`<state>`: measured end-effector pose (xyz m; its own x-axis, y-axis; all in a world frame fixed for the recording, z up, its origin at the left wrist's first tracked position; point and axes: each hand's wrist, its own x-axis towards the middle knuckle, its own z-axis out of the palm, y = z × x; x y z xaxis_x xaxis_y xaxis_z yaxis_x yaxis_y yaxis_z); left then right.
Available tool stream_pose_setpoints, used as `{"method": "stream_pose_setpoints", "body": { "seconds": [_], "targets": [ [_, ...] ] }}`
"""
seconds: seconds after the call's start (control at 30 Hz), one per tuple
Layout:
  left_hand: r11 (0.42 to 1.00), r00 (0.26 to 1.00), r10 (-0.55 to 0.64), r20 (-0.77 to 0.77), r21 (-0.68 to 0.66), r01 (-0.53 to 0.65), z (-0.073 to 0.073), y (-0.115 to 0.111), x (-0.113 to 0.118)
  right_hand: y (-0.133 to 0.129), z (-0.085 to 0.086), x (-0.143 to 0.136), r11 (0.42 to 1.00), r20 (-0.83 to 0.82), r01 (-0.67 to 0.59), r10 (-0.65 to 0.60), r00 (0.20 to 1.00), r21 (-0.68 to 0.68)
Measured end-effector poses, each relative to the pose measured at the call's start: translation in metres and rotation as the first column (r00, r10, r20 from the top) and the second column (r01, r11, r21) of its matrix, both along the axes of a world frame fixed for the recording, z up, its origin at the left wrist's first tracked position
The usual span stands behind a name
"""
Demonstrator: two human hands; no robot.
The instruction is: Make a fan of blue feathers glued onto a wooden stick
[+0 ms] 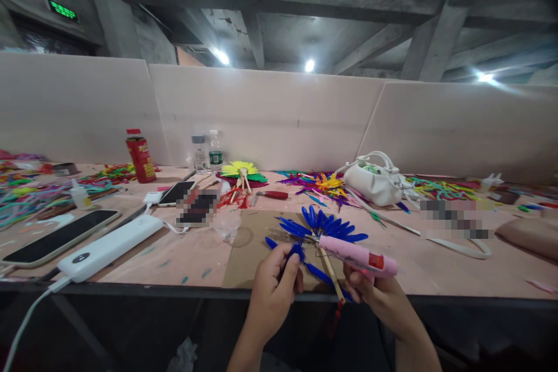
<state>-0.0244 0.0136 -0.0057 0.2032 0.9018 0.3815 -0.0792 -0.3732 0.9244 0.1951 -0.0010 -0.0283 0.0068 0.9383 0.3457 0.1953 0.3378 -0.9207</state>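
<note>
My left hand (274, 282) pinches a blue feather (297, 251) between thumb and fingers, at the near edge of a brown cardboard sheet (246, 244). A pink hot glue gun (355, 253) is gripped in my right hand (375, 290), its nozzle pointing left at the base of a fan of blue feathers (325, 222). The fan lies on the cardboard, feathers spread away from me. Its pale wooden stick (331, 270) runs toward me, with a red tassel (337, 309) at the end. Another long blue feather (317, 272) lies beside the stick.
A yellow-green feather fan (239, 171), a red-handled tool (274, 195), loose coloured feathers (320, 182) and a white handbag (375, 180) stand behind. On the left are a power bank (108, 247), phones (61, 235) and a red bottle (140, 157). Another person's arm (529, 235) rests at right.
</note>
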Motion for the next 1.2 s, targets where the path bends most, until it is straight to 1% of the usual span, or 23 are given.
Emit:
{"method": "stream_pose_setpoints", "body": {
  "seconds": [0.1,0.23,0.3,0.4,0.47,0.53,0.57,0.63,0.67,0.7,0.73,0.77,0.8,0.83,0.87,0.9,0.93,0.97,1.0,1.03,1.1,1.17,1.2],
  "targets": [
    [1.000,1.000,-0.009,0.016,-0.012,0.010,0.001,-0.001,-0.001,0.004,-0.002,0.003,0.999,0.009,-0.037,0.037,0.999,0.007],
    [0.997,0.997,-0.051,0.062,-0.055,0.055,0.002,0.001,-0.003,0.004,-0.002,0.004,0.998,0.021,-0.066,0.066,0.998,0.023],
    [0.996,0.993,-0.031,0.115,-0.075,0.040,0.001,0.002,-0.003,0.001,-0.001,0.003,0.998,-0.031,-0.067,0.067,0.997,0.022],
    [0.993,0.984,0.044,0.174,-0.113,-0.025,-0.002,0.004,-0.002,-0.005,-0.002,0.002,0.998,-0.143,-0.064,0.063,0.988,0.002],
    [0.993,0.990,0.052,0.130,-0.113,-0.037,-0.003,0.004,-0.001,-0.005,-0.004,0.003,0.998,-0.221,-0.061,0.064,0.973,0.022],
    [0.997,1.000,0.016,0.024,-0.078,-0.014,-0.003,0.004,0.000,-0.002,-0.004,0.005,0.994,-0.299,-0.048,0.074,0.951,0.093],
    [0.998,1.000,-0.005,-0.029,-0.055,0.003,-0.003,0.003,0.000,0.000,-0.003,0.006,0.991,-0.337,-0.022,0.066,0.939,0.132],
    [0.999,0.996,-0.038,-0.084,-0.031,0.035,-0.002,0.003,-0.001,0.004,0.001,0.011,0.985,-0.384,0.071,-0.006,0.923,0.156],
    [0.998,0.996,-0.048,-0.081,-0.031,0.046,-0.002,0.002,-0.001,0.006,0.002,0.014,0.982,-0.375,0.133,-0.073,0.924,0.137],
    [0.998,0.996,-0.055,-0.066,-0.037,0.053,-0.001,0.002,-0.001,0.007,0.004,0.017,0.972,-0.342,0.209,-0.162,0.926,0.107],
    [0.997,0.997,-0.061,-0.048,-0.045,0.059,-0.001,0.002,-0.001,0.008,0.005,0.021,0.949,-0.281,0.305,-0.273,0.920,0.078],
    [0.997,0.998,-0.064,-0.029,-0.054,0.062,-0.002,0.003,-0.001,0.008,0.005,0.026,0.904,-0.190,0.422,-0.404,0.894,0.063],
    [0.996,0.998,-0.062,-0.012,-0.058,0.062,-0.002,0.003,-0.001,0.008,0.005,0.030,0.833,-0.079,0.548,-0.543,0.836,0.074],
    [0.997,0.998,-0.060,0.003,-0.056,0.060,-0.003,0.003,-0.001,0.008,0.005,0.035,0.743,0.039,0.659,-0.666,0.745,0.116],
    [0.997,0.998,-0.058,0.017,-0.050,0.059,-0.004,0.003,0.000,0.007,0.004,0.039,0.658,0.153,0.733,-0.753,0.640,0.172],
    [0.997,0.998,-0.058,0.030,-0.040,0.060,-0.005,0.004,0.000,0.007,0.003,0.042,0.595,0.260,0.772,-0.800,0.541,0.223],
    [0.998,0.997,-0.060,0.039,-0.028,0.061,-0.006,0.004,0.000,0.006,0.003,0.045,0.562,0.357,0.789,-0.810,0.465,0.247],
    [0.998,0.997,-0.063,0.036,-0.018,0.064,-0.006,0.004,-0.001,0.005,0.004,0.046,0.556,0.438,0.796,-0.794,0.422,0.240],
    [0.997,0.997,-0.071,0.014,-0.007,0.071,-0.005,0.004,-0.001,0.004,0.005,0.047,0.562,0.502,0.801,-0.763,0.407,0.205],
    [0.997,0.997,-0.079,-0.026,0.001,0.079,-0.004,0.004,-0.002,0.004,0.006,0.047,0.567,0.550,0.809,-0.731,0.405,0.158],
    [0.996,0.990,-0.080,-0.120,0.016,0.082,0.000,0.003,-0.003,0.004,0.007,0.048,0.562,0.594,0.823,-0.692,0.410,0.087],
    [0.997,0.983,-0.074,-0.166,0.015,0.078,0.004,0.002,-0.004,0.005,0.005,0.049,0.564,0.604,0.823,-0.681,0.415,0.070],
    [0.997,0.985,-0.076,-0.157,0.005,0.078,0.006,0.002,-0.004,0.007,0.003,0.050,0.562,0.599,0.823,-0.688,0.411,0.081]
  ]
}}
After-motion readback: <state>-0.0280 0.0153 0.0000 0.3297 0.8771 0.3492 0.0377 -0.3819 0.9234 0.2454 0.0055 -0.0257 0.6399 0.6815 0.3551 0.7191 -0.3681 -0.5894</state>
